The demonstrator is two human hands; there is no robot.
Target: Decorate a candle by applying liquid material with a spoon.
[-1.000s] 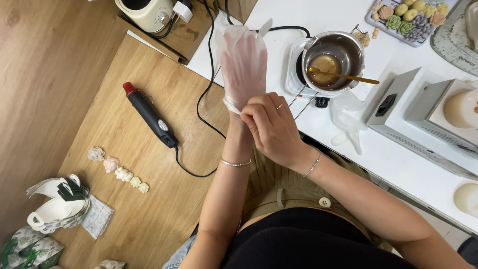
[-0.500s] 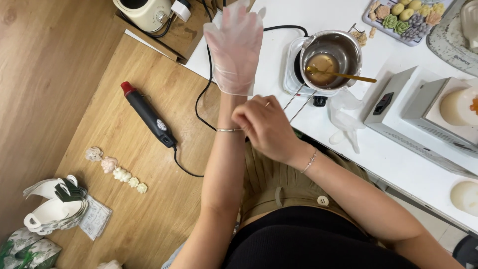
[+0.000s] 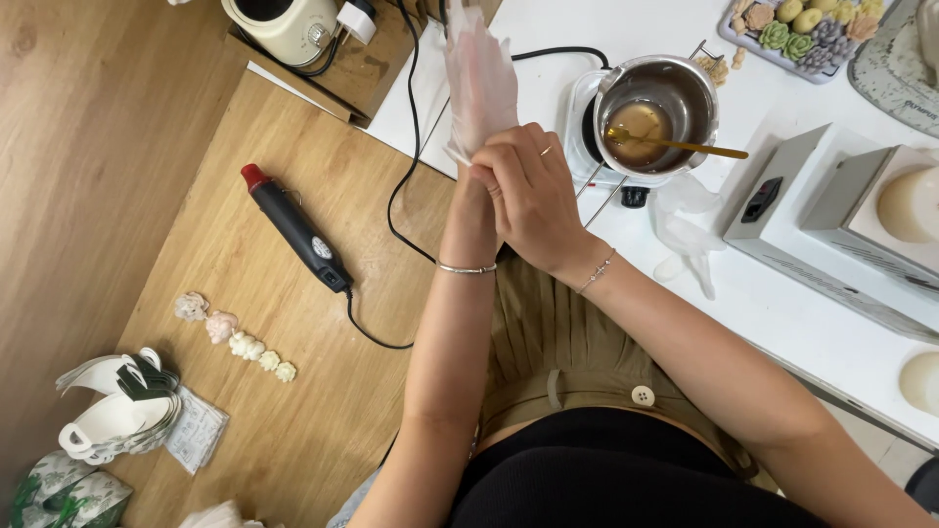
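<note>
My left hand [image 3: 479, 73] is raised over the white table [image 3: 548, 29] inside a thin clear plastic glove [image 3: 477, 93], fingers straight and together. My right hand [image 3: 528, 191] pinches the glove's cuff at my left wrist, just above a thin silver bracelet [image 3: 467, 268]. A second clear glove [image 3: 685, 235] lies crumpled on the white table to the right of my hands.
A steel pot [image 3: 657, 103] of amber liquid with a gold spoon [image 3: 685, 147] sits on a small hot plate. A black heat gun [image 3: 293, 227] and a row of small wax flowers [image 3: 235, 337] lie on the wooden board. Grey boxes [image 3: 841, 215] stand right, white cups [image 3: 108, 420] bottom left.
My right hand has moved up my left wrist to the glove's cuff. The gloved hand's fingers, spread half a second ago, are now together.
</note>
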